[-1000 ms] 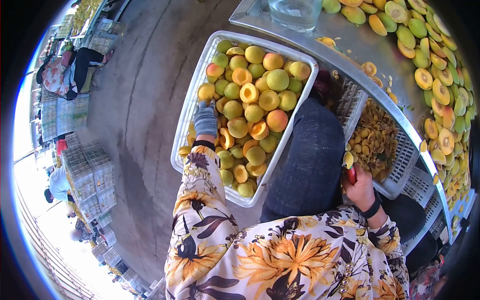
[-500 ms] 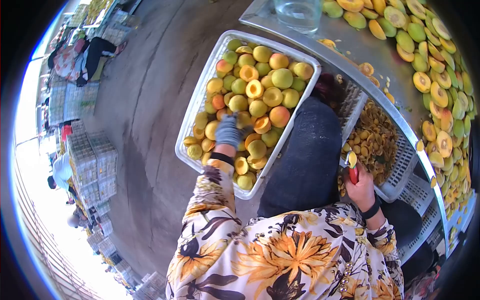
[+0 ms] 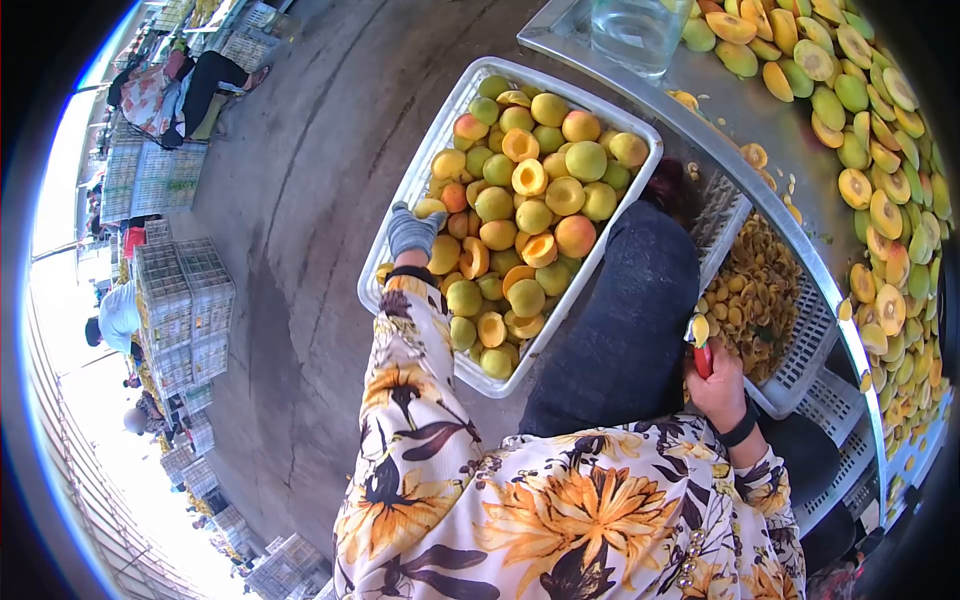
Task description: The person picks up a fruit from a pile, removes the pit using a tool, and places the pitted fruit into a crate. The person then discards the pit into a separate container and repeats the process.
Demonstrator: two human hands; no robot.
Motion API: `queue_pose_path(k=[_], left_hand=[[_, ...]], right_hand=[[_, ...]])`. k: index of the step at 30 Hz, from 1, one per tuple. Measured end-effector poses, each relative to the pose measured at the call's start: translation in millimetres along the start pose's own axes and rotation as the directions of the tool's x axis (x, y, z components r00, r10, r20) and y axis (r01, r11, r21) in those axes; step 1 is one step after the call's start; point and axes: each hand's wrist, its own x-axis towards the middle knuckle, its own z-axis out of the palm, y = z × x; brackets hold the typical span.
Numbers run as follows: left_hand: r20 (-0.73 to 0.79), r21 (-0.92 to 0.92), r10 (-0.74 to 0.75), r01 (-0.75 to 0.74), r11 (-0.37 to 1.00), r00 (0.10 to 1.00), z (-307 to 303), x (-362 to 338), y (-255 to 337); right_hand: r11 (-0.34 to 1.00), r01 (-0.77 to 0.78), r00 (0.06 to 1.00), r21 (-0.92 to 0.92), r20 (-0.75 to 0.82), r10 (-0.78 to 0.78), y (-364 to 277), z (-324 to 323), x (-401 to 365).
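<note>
My left hand [image 3: 412, 232], in a grey glove, is at the left side of a white crate [image 3: 372, 262] full of apricots [image 3: 533, 215], some whole and some halved. Its fingers curl round a yellow apricot [image 3: 430, 207] close to the crate's rim; the fingertips are partly hidden. Bare and closed, my right hand [image 3: 718, 385] grips a small red-handled tool [image 3: 704, 362] beside my right thigh. A yellowish piece of fruit [image 3: 699, 328] is at the tool's metal tip. Just beyond that hand is a basket of brownish-yellow pits [image 3: 755, 290].
A metal table [image 3: 720, 130] curves along the right, heaped with halved apricots [image 3: 885, 215]. A clear container [image 3: 640, 35] stands at its far corner. My knee [image 3: 650, 260] lies between the crate and basket. Stacked crates [image 3: 185, 305] and other people [image 3: 170, 95] are at the left.
My left hand has moved left, from among the apricots in the crate to near its left rim. My right hand still holds the red-handled tool. The view has shifted slightly.
</note>
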Motion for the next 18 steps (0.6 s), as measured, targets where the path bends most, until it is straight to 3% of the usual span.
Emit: queue_pose_path(k=[4,7,11,14,18], left_hand=[[-0.107,0.104,0.073,-0.061,0.993,0.992,6.5,9.5,-0.1],[-0.149,0.19,0.244,-0.214,0.958,0.958,16.3,7.2,-6.6],[-0.192,0.128,0.316,-0.296,0.947,0.929,27.5,27.4,-14.9],[-0.086,0.167,0.233,-0.217,0.962,0.969,31.7,55.0,-12.1],[-0.027,0.22,0.278,-0.266,0.939,0.96,43.8,68.6,-24.8]], right_hand=[[1.0,-0.002,0.999,0.005,-0.036,0.002,-5.3,-0.6,3.9],[1.0,-0.026,0.999,-0.016,-0.027,0.025,-0.5,1.8,5.1],[1.0,-0.027,0.999,-0.005,-0.029,0.027,-6.6,5.0,9.5],[0.998,-0.045,0.999,-0.038,-0.019,0.044,-5.1,4.7,13.1],[0.997,-0.074,0.997,-0.001,-0.021,0.074,-3.4,9.1,15.0]])
